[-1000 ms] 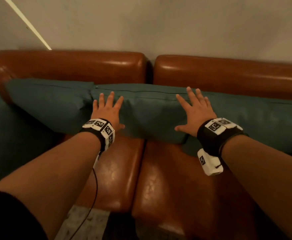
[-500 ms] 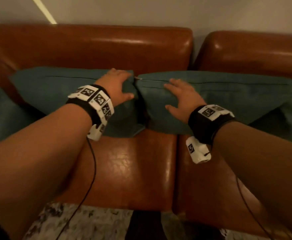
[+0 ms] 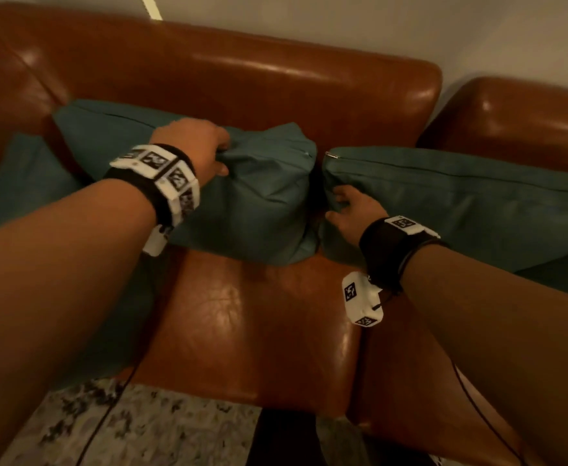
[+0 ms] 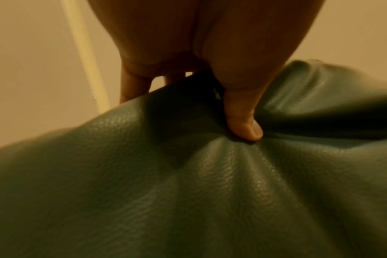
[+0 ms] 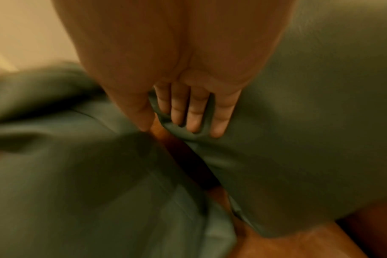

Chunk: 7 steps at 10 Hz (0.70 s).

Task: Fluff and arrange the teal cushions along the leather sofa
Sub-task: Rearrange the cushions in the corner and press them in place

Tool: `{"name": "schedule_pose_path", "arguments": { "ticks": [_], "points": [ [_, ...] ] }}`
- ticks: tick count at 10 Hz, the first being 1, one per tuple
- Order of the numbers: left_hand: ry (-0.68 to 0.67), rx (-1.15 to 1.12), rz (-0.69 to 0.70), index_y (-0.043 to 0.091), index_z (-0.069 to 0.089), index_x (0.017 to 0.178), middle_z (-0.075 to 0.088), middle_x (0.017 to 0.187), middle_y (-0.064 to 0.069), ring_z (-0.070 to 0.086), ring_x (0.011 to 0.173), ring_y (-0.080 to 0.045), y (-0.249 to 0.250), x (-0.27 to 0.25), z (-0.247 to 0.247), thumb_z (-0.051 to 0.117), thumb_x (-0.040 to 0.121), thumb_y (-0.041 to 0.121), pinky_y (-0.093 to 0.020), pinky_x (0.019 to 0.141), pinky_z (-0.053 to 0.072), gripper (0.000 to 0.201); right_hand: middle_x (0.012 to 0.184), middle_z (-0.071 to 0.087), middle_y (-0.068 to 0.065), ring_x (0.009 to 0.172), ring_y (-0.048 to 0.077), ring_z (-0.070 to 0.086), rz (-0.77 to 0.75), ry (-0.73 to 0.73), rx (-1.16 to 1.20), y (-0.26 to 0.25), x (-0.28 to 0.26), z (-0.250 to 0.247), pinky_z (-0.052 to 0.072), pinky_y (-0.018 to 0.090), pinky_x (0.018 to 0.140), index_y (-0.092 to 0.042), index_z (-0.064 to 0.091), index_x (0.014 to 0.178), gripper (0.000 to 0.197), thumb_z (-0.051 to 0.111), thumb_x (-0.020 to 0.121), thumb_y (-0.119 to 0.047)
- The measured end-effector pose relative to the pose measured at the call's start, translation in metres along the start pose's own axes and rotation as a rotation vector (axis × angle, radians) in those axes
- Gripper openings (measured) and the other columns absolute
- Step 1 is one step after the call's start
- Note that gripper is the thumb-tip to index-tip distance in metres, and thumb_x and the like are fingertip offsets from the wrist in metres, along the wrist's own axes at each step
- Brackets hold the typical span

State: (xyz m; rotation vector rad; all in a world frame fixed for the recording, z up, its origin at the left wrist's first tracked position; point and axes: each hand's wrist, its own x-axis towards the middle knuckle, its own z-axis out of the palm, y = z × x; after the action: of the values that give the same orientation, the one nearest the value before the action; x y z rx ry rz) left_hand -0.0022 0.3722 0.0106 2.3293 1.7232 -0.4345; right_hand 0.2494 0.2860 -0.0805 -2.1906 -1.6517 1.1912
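Observation:
Two teal cushions lean on the brown leather sofa's backrest (image 3: 208,68). My left hand (image 3: 205,153) grips the top of the left cushion (image 3: 259,196), which bunches under it. In the left wrist view the thumb (image 4: 243,118) digs into this cushion (image 4: 188,192) while the fingers reach behind its upper edge. My right hand (image 3: 350,210) lies on the left end of the right cushion (image 3: 461,203). Its straight fingers (image 5: 197,113) press dents into that cushion (image 5: 298,139), thumb beside the end. A narrow gap separates the two cushions.
Another teal cushion (image 3: 17,183) lies at the sofa's far left, and one more (image 3: 562,280) shows at the right edge. The leather seat (image 3: 259,314) is bare in front of me. A patterned floor (image 3: 141,425) lies below the seat's front edge.
My left hand went from resting on the left cushion's corner to gripping its top. My right hand slid down to the right cushion's left end. The gap between the cushions widened.

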Motion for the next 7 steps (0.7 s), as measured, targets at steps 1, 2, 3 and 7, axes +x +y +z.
{"name": "schedule_pose_path", "arguments": {
  "ticks": [1,2,3,7],
  "points": [
    [0.074,-0.077,-0.066,0.014,0.060,0.104,0.063,0.107,-0.017,0.058,0.099,-0.039,-0.028,-0.012,-0.025,0.070,0.082,0.028,-0.048,0.085,0.049,0.028,0.134,0.057,0.008,0.122,0.028,0.053,0.121,-0.097,-0.081,0.003,0.002,0.014,0.041,0.034,0.104,-0.016,0.051,0.130,0.045,0.057,0.088,-0.032],
    [0.131,-0.116,-0.092,0.011,0.059,0.104,0.062,0.102,-0.017,0.057,0.096,-0.039,-0.043,-0.021,-0.035,0.070,0.082,0.028,-0.047,0.083,0.046,0.029,0.143,0.048,0.010,0.129,0.030,0.047,0.220,-0.255,0.121,0.014,0.004,0.042,0.038,0.040,0.109,-0.018,0.040,0.140,0.054,0.053,0.091,-0.038],
    [0.180,-0.142,-0.067,0.010,0.060,0.101,0.061,0.098,-0.015,0.055,0.092,-0.035,-0.051,-0.025,-0.031,0.072,0.080,0.028,-0.044,0.080,0.044,0.030,0.147,0.042,0.007,0.136,0.027,0.040,0.286,-0.206,0.338,0.023,0.011,0.067,0.032,0.036,0.114,-0.020,0.034,0.144,0.055,0.047,0.094,-0.039],
    [0.266,-0.164,-0.107,0.009,0.064,0.103,0.067,0.099,-0.018,0.061,0.092,-0.036,-0.088,-0.038,-0.015,0.078,0.074,0.023,-0.045,0.078,0.049,0.034,0.143,0.045,0.011,0.124,0.027,0.052,0.626,-0.157,0.673,0.007,0.031,0.082,0.043,0.020,0.053,-0.011,0.033,0.141,0.051,0.030,0.100,-0.042]
  ]
}}
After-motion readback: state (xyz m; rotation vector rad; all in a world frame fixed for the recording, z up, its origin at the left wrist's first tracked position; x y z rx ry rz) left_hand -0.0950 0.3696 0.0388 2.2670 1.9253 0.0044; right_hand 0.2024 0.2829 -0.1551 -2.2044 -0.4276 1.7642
